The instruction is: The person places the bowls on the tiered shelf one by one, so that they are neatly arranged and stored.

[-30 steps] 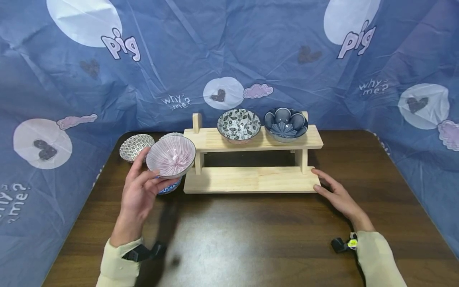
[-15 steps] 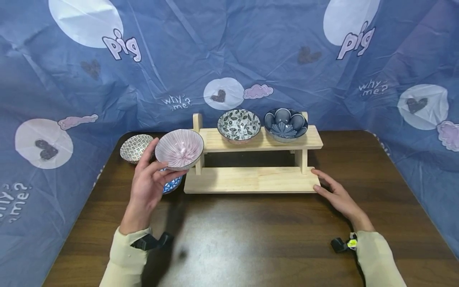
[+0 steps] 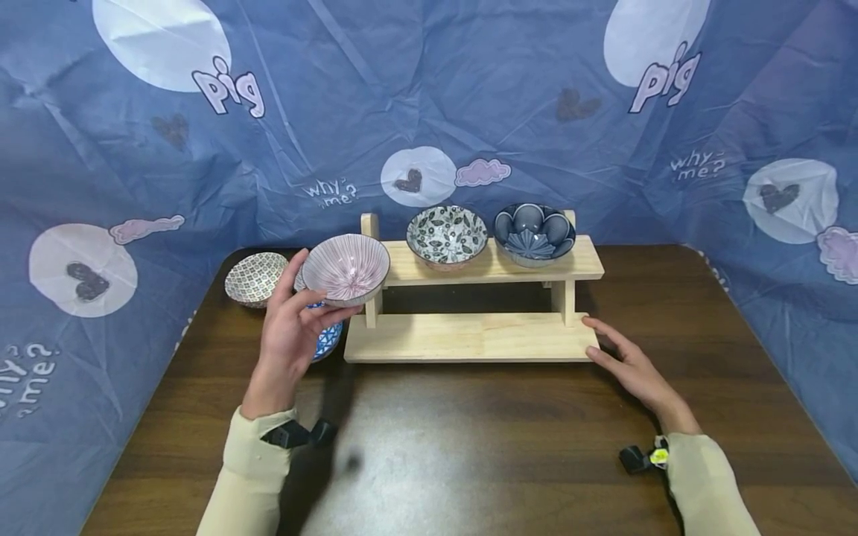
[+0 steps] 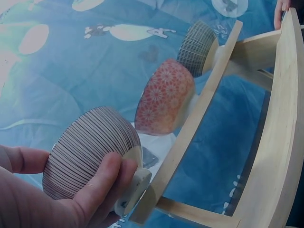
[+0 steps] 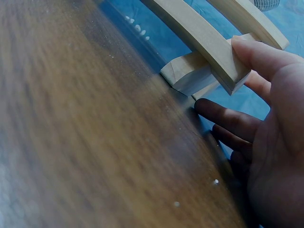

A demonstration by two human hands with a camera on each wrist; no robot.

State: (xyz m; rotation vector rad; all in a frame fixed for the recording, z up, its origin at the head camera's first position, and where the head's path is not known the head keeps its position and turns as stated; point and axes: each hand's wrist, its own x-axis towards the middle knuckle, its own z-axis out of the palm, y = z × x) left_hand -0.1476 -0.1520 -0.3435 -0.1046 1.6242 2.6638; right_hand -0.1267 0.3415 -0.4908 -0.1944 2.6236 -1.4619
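My left hand (image 3: 287,339) holds a pink-and-white striped bowl (image 3: 350,264) in the air, its inside facing the head camera, in front of the left end of a two-tier wooden rack (image 3: 469,339). In the left wrist view, the fingers (image 4: 102,183) and thumb grip the bowl's lined outside (image 4: 88,145) close to the upper board's end. My right hand (image 3: 637,372) pinches the right end of the lower board; the right wrist view has its thumb and forefinger about the board (image 5: 199,35). On the upper board stand a leaf-patterned bowl (image 3: 447,234) and a dark blue petal bowl (image 3: 534,234).
Left of the rack, a checked bowl (image 3: 255,279) and a blue-and-white bowl (image 3: 327,340) stand on the brown table (image 3: 469,447); another bowl is mostly hidden behind the held one. Blue patterned cloth (image 3: 536,134) hangs behind and at both sides.
My left hand has carried the striped bowl to the right and slightly up, closer to the upper board's left end. The right hand and the rack have stayed where they were.
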